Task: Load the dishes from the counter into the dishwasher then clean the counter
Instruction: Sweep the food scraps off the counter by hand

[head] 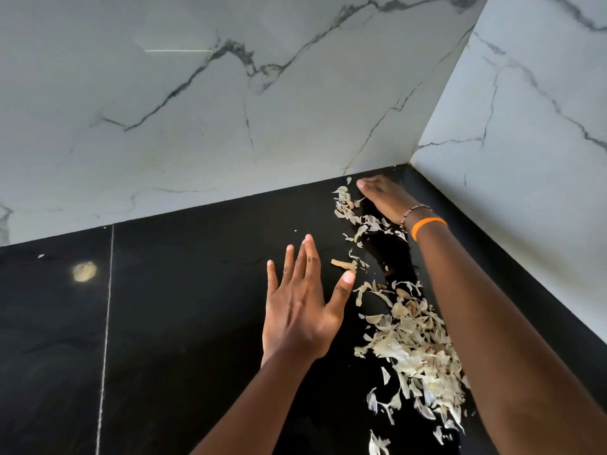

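Observation:
Pale, dry garlic or onion peels (417,349) lie scattered in a long strip on the glossy black counter (184,323), from the far corner down to the near right. My right hand (382,195) lies flat with straight fingers on the counter in the far corner, its edge against the upper peels. An orange band and a bead bracelet circle that wrist. My left hand (302,307) hovers flat with spread fingers just left of the strip, its thumb tip near a small tan piece (343,265). Neither hand holds anything.
White marble-patterned walls (230,110) meet at a corner behind the counter and close it off at the back and right. A thin seam (106,323) runs across the counter on the left, beside a round light reflection (84,271).

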`<action>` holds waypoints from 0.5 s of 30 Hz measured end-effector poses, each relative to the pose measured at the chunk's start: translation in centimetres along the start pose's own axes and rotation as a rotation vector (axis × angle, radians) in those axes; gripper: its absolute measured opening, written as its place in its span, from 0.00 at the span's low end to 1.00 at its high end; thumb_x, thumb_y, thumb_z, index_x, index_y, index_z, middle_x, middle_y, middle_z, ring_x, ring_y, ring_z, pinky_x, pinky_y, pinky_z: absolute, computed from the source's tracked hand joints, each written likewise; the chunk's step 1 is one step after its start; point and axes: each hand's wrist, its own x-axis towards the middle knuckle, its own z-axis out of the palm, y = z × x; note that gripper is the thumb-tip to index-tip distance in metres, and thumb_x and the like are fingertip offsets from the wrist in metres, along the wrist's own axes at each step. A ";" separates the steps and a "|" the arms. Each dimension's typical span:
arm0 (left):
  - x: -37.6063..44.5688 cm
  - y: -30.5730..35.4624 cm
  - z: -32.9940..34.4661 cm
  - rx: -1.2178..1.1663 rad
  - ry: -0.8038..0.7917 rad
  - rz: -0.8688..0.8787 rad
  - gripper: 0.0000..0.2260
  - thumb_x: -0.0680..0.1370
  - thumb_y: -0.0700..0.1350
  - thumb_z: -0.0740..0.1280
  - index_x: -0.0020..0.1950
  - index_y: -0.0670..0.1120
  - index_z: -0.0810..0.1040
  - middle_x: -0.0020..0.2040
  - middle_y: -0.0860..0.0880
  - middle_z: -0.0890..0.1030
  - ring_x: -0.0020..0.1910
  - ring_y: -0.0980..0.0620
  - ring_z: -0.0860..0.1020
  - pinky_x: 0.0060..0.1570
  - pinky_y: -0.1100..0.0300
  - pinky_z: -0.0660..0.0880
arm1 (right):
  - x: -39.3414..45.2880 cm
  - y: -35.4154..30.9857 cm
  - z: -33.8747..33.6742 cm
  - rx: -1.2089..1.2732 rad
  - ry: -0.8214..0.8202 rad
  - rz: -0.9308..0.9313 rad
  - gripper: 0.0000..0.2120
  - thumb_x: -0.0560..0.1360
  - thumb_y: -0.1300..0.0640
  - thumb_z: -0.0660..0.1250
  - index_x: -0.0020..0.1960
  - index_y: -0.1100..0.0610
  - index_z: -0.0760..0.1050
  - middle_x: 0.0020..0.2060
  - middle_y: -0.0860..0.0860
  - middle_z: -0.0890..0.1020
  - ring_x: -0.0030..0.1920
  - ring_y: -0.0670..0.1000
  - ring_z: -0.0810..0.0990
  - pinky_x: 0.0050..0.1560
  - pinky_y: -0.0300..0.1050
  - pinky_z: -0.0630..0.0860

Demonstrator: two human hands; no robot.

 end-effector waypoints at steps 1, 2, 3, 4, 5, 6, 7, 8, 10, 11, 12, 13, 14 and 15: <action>0.1 0.0 0.0 0.001 -0.002 0.001 0.42 0.69 0.70 0.30 0.77 0.47 0.37 0.78 0.52 0.46 0.76 0.54 0.39 0.74 0.54 0.34 | -0.7 0.3 -0.5 0.042 0.025 -0.051 0.19 0.80 0.46 0.55 0.56 0.55 0.78 0.59 0.54 0.78 0.62 0.53 0.75 0.64 0.48 0.67; 0.1 0.0 0.0 0.002 -0.003 0.002 0.42 0.69 0.70 0.30 0.77 0.47 0.37 0.78 0.52 0.46 0.76 0.54 0.39 0.74 0.54 0.34 | -1.3 0.5 -1.0 0.073 0.077 -0.107 0.17 0.78 0.46 0.57 0.50 0.54 0.81 0.52 0.53 0.82 0.56 0.52 0.79 0.61 0.49 0.70; 0.1 0.0 0.0 0.003 -0.004 0.001 0.42 0.69 0.70 0.30 0.77 0.47 0.37 0.78 0.52 0.46 0.76 0.54 0.39 0.74 0.54 0.34 | -1.6 0.7 -1.4 0.078 0.135 -0.150 0.16 0.77 0.46 0.57 0.48 0.53 0.81 0.48 0.50 0.83 0.53 0.50 0.80 0.60 0.49 0.72; 0.0 0.0 0.0 0.001 -0.005 0.002 0.42 0.69 0.70 0.30 0.77 0.47 0.37 0.78 0.52 0.46 0.76 0.54 0.40 0.74 0.53 0.35 | -1.6 0.9 -1.4 0.072 0.164 -0.173 0.16 0.76 0.46 0.58 0.50 0.53 0.80 0.49 0.48 0.82 0.54 0.48 0.79 0.60 0.49 0.72; 0.0 0.1 -0.1 0.000 -0.006 0.002 0.42 0.69 0.70 0.30 0.77 0.47 0.37 0.78 0.52 0.46 0.76 0.54 0.40 0.74 0.53 0.35 | -1.3 1.0 -1.1 0.058 0.150 -0.170 0.15 0.77 0.48 0.58 0.56 0.53 0.78 0.55 0.48 0.79 0.59 0.48 0.76 0.64 0.49 0.69; -0.1 0.1 -0.2 -0.001 -0.009 0.001 0.42 0.69 0.70 0.30 0.77 0.47 0.37 0.78 0.52 0.46 0.76 0.54 0.39 0.74 0.52 0.36 | -0.8 1.1 -0.5 0.038 0.102 -0.141 0.16 0.79 0.49 0.57 0.63 0.52 0.74 0.63 0.50 0.74 0.65 0.49 0.71 0.68 0.49 0.64; -0.1 0.2 -0.2 0.002 -0.011 -0.001 0.42 0.69 0.71 0.30 0.77 0.47 0.37 0.78 0.52 0.45 0.76 0.54 0.39 0.74 0.52 0.36 | -0.3 0.9 0.2 0.002 0.044 -0.108 0.19 0.80 0.49 0.55 0.69 0.51 0.68 0.69 0.51 0.68 0.71 0.50 0.64 0.73 0.50 0.57; -0.1 0.2 -0.2 0.007 -0.015 -0.004 0.42 0.68 0.71 0.29 0.77 0.47 0.37 0.78 0.52 0.45 0.76 0.54 0.39 0.74 0.52 0.36 | 0.0 0.6 1.0 -0.053 -0.006 -0.095 0.21 0.81 0.49 0.53 0.72 0.50 0.62 0.73 0.49 0.62 0.74 0.49 0.57 0.75 0.51 0.49; 0.0 0.2 -0.1 0.020 -0.019 -0.005 0.43 0.68 0.71 0.28 0.76 0.47 0.37 0.78 0.52 0.45 0.76 0.55 0.39 0.74 0.51 0.36 | 0.4 0.1 2.0 -0.106 -0.064 -0.149 0.21 0.81 0.50 0.51 0.74 0.48 0.58 0.75 0.46 0.58 0.76 0.47 0.51 0.75 0.51 0.43; 0.0 0.2 -0.1 0.024 -0.017 -0.003 0.43 0.68 0.71 0.28 0.76 0.47 0.37 0.78 0.52 0.44 0.76 0.54 0.39 0.74 0.51 0.36 | 0.2 -0.2 2.2 -0.078 -0.085 -0.188 0.21 0.81 0.51 0.51 0.74 0.48 0.59 0.75 0.46 0.59 0.76 0.47 0.51 0.76 0.51 0.43; 0.0 0.1 0.0 0.025 -0.016 0.000 0.43 0.68 0.71 0.28 0.77 0.47 0.37 0.78 0.52 0.44 0.76 0.54 0.39 0.74 0.51 0.36 | -0.2 -0.2 2.3 -0.029 -0.115 -0.214 0.20 0.81 0.52 0.52 0.73 0.49 0.60 0.74 0.46 0.60 0.76 0.46 0.52 0.76 0.51 0.45; 0.1 0.0 0.0 0.026 -0.015 0.001 0.43 0.68 0.71 0.28 0.77 0.47 0.37 0.78 0.52 0.45 0.76 0.54 0.39 0.74 0.51 0.36 | -0.9 -0.3 2.3 0.029 -0.152 -0.231 0.20 0.81 0.54 0.53 0.73 0.50 0.62 0.74 0.47 0.61 0.75 0.46 0.52 0.76 0.52 0.47; 0.0 -0.1 0.1 0.028 -0.015 0.001 0.43 0.68 0.71 0.29 0.77 0.47 0.37 0.78 0.52 0.45 0.76 0.54 0.39 0.74 0.52 0.36 | -1.7 -0.4 2.3 0.084 -0.185 -0.244 0.19 0.81 0.54 0.53 0.72 0.52 0.63 0.73 0.47 0.62 0.75 0.45 0.53 0.76 0.51 0.48; 0.1 -0.1 0.1 0.028 -0.012 0.001 0.42 0.69 0.71 0.29 0.77 0.47 0.37 0.78 0.52 0.45 0.76 0.55 0.39 0.74 0.52 0.36 | -2.8 -0.5 2.3 0.123 -0.215 -0.258 0.19 0.81 0.54 0.53 0.71 0.52 0.64 0.73 0.47 0.63 0.75 0.44 0.55 0.76 0.49 0.50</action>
